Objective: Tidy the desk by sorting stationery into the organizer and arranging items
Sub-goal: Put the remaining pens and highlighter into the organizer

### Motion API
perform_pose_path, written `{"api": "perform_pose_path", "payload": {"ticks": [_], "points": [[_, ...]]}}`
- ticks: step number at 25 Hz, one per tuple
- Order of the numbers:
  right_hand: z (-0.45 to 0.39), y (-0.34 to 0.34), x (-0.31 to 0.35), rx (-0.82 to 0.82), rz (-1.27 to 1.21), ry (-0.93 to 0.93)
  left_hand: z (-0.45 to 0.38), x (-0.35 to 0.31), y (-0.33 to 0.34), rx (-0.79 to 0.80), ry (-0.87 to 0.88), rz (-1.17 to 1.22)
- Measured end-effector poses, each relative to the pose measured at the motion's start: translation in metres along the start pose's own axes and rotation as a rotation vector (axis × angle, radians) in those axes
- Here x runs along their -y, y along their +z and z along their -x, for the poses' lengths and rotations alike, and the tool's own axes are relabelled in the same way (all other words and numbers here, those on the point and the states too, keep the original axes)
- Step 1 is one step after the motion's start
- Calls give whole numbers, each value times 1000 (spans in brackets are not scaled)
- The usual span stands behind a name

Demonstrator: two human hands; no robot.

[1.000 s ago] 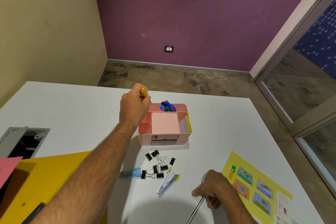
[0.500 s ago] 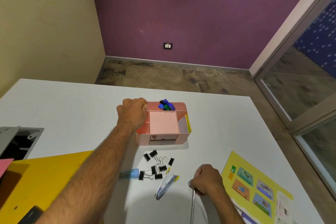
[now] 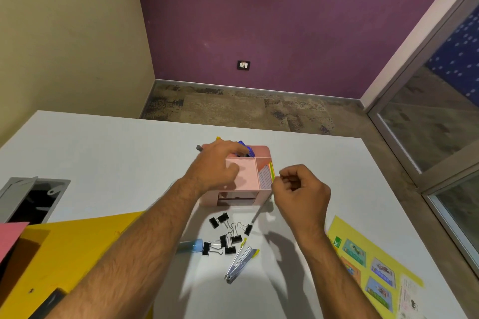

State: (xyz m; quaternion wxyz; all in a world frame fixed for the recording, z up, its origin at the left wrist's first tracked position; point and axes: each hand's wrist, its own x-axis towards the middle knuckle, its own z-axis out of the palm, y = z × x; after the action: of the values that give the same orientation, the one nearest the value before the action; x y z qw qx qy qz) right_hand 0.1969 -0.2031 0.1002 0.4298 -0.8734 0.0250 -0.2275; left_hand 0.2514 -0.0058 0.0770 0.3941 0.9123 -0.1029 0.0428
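The pink organizer (image 3: 262,151) stands mid-desk with blue markers (image 3: 245,147) in its back compartment. My left hand (image 3: 216,164) lies over its left half, fingers stretched toward the markers; a yellow pen top (image 3: 218,138) and a grey pen end (image 3: 199,148) poke out behind it. My right hand (image 3: 302,189) hovers at the organizer's right side, fingers curled around a thin grey pen (image 3: 259,212) that slants down toward the desk. Several black binder clips (image 3: 225,237) lie in front of the organizer.
A blue-capped glue stick (image 3: 193,245) and a silver metal tool with yellow tips (image 3: 238,264) lie near the clips. A yellow sheet with picture cards (image 3: 368,261) sits at right, and a yellow folder (image 3: 64,254) at left. A pink paper (image 3: 10,237) and a grey desk hatch (image 3: 31,197) are at the far left.
My right hand lifted the thin pen off the desk and carried it up to the organizer's right side. My left hand let go of the yellow pen and spread over the organizer.
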Motion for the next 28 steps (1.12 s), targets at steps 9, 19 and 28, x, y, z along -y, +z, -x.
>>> {"api": "perform_pose_path", "payload": {"ticks": [9, 19, 28], "points": [[2, 18, 10, -99, -218, -197, 4, -29, 19, -115, 311, 124], [105, 39, -158, 341, 369, 55, -23, -5, -40, -565, 19, 165], [110, 45, -169, 460, 610, -80, -32, 16, -26, -471, -297, -11]]}}
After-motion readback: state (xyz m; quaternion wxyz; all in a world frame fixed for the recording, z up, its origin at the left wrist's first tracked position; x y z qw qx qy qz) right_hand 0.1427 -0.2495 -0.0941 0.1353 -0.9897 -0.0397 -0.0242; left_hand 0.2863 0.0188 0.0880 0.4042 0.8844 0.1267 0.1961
